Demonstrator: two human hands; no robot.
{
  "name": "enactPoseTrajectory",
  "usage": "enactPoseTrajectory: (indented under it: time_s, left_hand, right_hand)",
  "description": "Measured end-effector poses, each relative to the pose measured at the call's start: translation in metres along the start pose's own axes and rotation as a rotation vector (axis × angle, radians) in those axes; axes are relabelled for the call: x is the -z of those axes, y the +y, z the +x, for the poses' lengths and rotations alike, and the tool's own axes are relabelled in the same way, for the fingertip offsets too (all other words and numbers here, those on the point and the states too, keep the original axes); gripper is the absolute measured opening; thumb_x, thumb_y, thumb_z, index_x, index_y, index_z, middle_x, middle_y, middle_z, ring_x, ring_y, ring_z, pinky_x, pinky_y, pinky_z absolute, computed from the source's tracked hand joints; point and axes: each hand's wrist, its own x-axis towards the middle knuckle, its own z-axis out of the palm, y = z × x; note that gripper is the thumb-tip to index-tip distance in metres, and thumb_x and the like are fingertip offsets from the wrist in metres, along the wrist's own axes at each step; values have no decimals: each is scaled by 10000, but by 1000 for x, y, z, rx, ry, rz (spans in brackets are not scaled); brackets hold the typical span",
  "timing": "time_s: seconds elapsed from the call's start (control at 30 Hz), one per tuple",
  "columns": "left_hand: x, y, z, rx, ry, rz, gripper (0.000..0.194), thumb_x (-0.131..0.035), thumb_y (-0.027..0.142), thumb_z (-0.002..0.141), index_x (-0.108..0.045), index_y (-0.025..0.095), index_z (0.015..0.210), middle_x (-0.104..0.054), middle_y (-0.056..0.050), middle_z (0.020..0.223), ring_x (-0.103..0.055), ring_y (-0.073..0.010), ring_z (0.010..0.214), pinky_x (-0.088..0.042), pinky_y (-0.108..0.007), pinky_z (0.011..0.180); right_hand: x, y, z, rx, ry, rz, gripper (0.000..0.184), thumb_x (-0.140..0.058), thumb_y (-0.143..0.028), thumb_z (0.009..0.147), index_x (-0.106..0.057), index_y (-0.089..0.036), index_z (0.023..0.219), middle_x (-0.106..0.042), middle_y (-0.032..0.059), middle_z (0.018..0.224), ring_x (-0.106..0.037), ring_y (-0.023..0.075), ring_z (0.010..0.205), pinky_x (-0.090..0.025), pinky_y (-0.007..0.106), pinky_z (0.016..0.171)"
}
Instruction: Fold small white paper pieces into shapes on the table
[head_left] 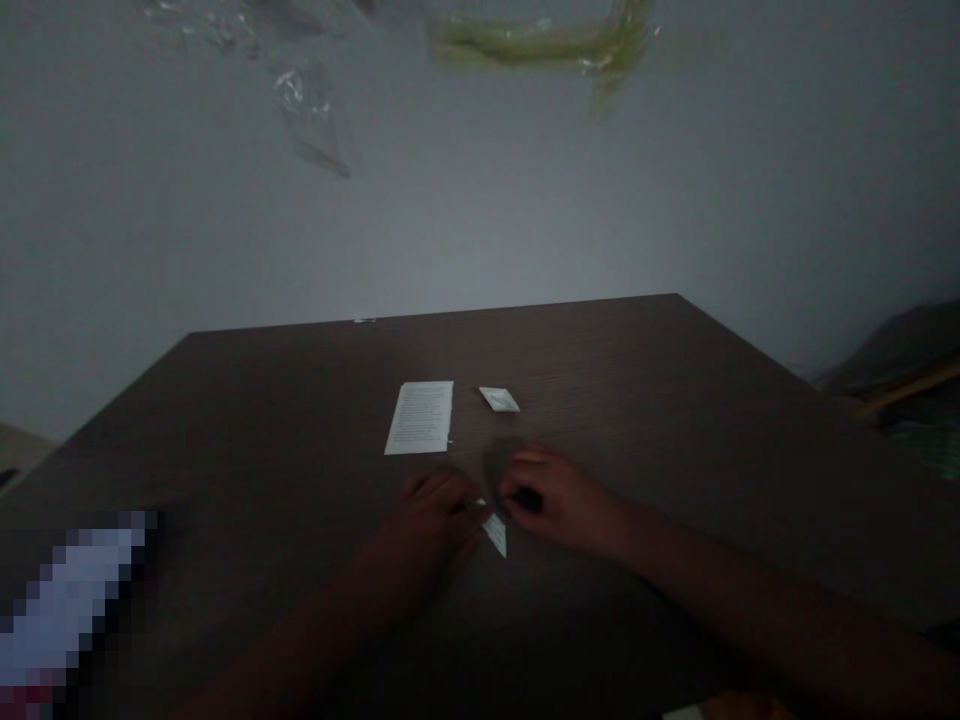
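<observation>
My left hand (442,515) is closed on a small folded piece of paper (495,534), whose white, pointed end with faint print sticks out to the right of the fingers. Close by on the right, my right hand (555,498) has its fingers curled with thumb and fingertips near each other; whatever may be between them is hidden. Beyond the hands lies a sheet of printed paper (421,418), flat on the table. To its right rests another small folded paper (499,400), diamond-like in outline.
The dark wooden table (300,390) stands against a pale wall (525,200) with yellowish tape (532,45) and clear tape (307,110) on it. A pixelated, blurred-out object (71,600) lies at the near left. Dark items (907,350) are beyond the right edge.
</observation>
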Motion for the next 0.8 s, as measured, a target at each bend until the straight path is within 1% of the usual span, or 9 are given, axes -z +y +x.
enactPoseTrajectory:
  time_s: [0.1, 0.17, 0.27, 0.37, 0.47, 0.63, 0.7, 0.8]
  left_hand:
    - [8, 7, 2, 26, -52, 51, 251, -632, 98, 1031, -756, 213, 1216, -750, -71, 1164, -697, -271, 1049, -534, -433, 950]
    - [13, 13, 3, 44, -117, 98, 269, -643, 105, 1029, -749, 206, 1256, -763, -79, 1155, -710, -280, 1031, -535, -451, 949]
    - [17, 19, 5, 80, -191, 133, 327, -659, 118, 1018, -735, 221, 1319, -775, -85, 1208, -724, -295, 1047, -526, -468, 954]
    - [17, 24, 5, 115, -212, 147, 405, -687, 121, 987, -717, 242, 1373, -771, -96, 1280, -731, -305, 1079, -526, -463, 946]
    - [16, 28, 5, 156, -237, 148, 427, -710, 126, 966, -721, 254, 1373, -765, -112, 1326, -734, -324, 1117, -530, -482, 946]
    - [22, 35, 7, 239, -311, 132, 452, -724, 123, 962, -718, 269, 1390, -750, -107, 1400, -736, -339, 1171, -525, -527, 1004]
    - [26, 36, 8, 242, -331, 129, 473, -701, 112, 972, -703, 260, 1422, -746, -111, 1412, -733, -349, 1188, -530, -547, 1010]
    - [30, 37, 9, 223, -344, 132, 506, -673, 89, 969, -687, 244, 1451, -732, -122, 1440, -724, -359, 1206, -532, -566, 1018]
  right_hand:
    - [2, -6, -2, -10, -85, -43, 116, -727, -102, 890, -696, -212, 870, -682, 13, 887, -637, 205, 896, -450, 356, 855]
    - [3, -10, -3, -37, -119, -64, 112, -745, -107, 882, -706, -210, 863, -683, 16, 892, -638, 212, 907, -445, 363, 859]
    - [3, -14, -3, -64, -139, -82, 104, -772, -108, 873, -728, -202, 871, -692, 29, 899, -648, 229, 931, -443, 385, 876]
    - [3, -17, -4, -80, -151, -82, 96, -797, -124, 871, -738, -198, 888, -705, 39, 928, -660, 241, 963, -448, 410, 920]
    - [5, -21, -4, -115, -168, -83, 137, -844, -164, 847, -738, -199, 926, -719, 47, 977, -667, 254, 1001, -451, 432, 967]
    - [13, -29, -3, -166, -261, -100, 208, -863, -191, 842, -731, -184, 1003, -730, 84, 1079, -672, 304, 1109, -454, 478, 1027]
    - [16, -31, -2, -166, -281, -109, 231, -863, -184, 832, -718, -186, 1010, -725, 84, 1097, -667, 309, 1129, -456, 487, 1046]
    - [19, -32, -3, -156, -277, -103, 265, -883, -203, 808, -704, -194, 1003, -719, 81, 1109, -660, 309, 1129, -473, 477, 1039]
